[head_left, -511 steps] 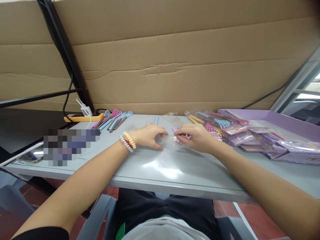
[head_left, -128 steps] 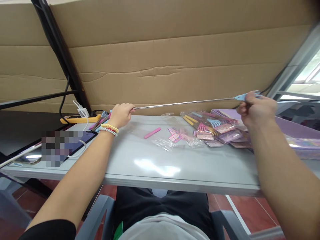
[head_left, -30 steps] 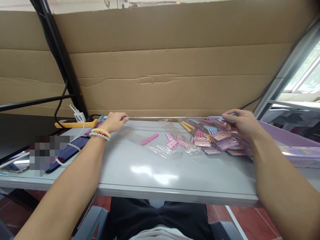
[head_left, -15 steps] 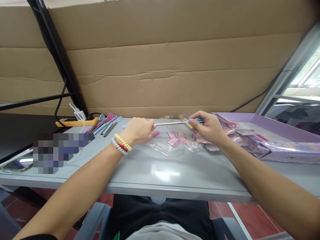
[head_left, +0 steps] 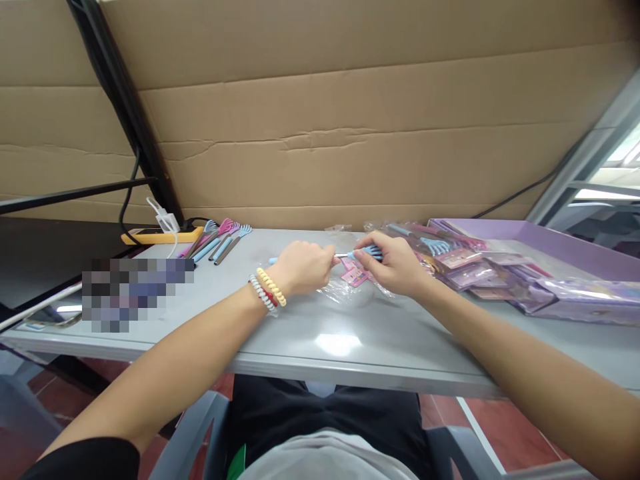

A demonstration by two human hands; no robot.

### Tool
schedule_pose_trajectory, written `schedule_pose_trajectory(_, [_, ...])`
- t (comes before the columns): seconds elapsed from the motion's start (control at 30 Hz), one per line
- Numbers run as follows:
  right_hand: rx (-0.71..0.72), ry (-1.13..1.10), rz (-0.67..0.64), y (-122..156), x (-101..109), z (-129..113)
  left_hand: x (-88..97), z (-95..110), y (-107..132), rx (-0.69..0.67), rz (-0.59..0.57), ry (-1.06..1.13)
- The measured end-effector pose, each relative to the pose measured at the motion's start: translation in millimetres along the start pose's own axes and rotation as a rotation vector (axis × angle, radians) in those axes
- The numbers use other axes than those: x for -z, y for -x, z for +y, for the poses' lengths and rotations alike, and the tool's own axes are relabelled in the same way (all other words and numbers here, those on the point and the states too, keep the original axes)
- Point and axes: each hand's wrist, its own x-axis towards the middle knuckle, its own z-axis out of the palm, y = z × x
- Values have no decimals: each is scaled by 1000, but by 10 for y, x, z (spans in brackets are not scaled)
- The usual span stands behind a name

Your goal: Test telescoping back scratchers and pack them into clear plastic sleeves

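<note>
Between my two hands is a telescopic back scratcher (head_left: pixel 371 253) with a light blue claw head and a metal rod. My left hand (head_left: pixel 303 268) is closed round its handle, whose blue end pokes out on the left. The fingers of my right hand (head_left: pixel 393 263) pinch it at the claw end. Only a short piece of rod shows between the hands. Beneath them lie pink printed cards (head_left: pixel 354 275) and clear plastic wrapping (head_left: pixel 339 292) on the grey table (head_left: pixel 300 333).
Several blue, pink and grey back scratchers (head_left: pixel 220 243) lie at the back left, beside a yellow power strip (head_left: pixel 185 236). On the right, bagged back scratchers with cards (head_left: pixel 465 259) spill from a purple box (head_left: pixel 565 241). A cardboard wall (head_left: pixel 340 153) closes off the back.
My right hand has come left towards my left hand, and the back scratcher's exposed rod is much shorter. The view has shifted slightly.
</note>
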Motion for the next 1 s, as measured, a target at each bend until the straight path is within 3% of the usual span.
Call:
schedule_pose_trajectory(0.13, [5,-17,-73,-46,-8,112,-97,-188,-65,20,55,48])
schedule_pose_trajectory(0.23, [-18,-40,-19,-69,53,223,-120,-339,-82,80,108,83])
schedule_pose_trajectory(0.33, [-172,-132,26,-56,165,339,-118,-474,-70,127,103,101])
schedule_pose_trajectory(0.43, [-344,-261,-105,-26,249,413,-125,-548,-50,126,67,114])
schedule_pose_trajectory(0.5, [-378,-278,-151,-17,264,413,-137,-544,-42,103,49,92])
schedule_pose_trajectory(0.7, [-329,-145,-3,-54,218,257,-159,-413,-38,90,-17,-8])
schedule_pose_trajectory(1.0, [-307,-149,43,-65,225,225,-132,-367,-23,70,16,52])
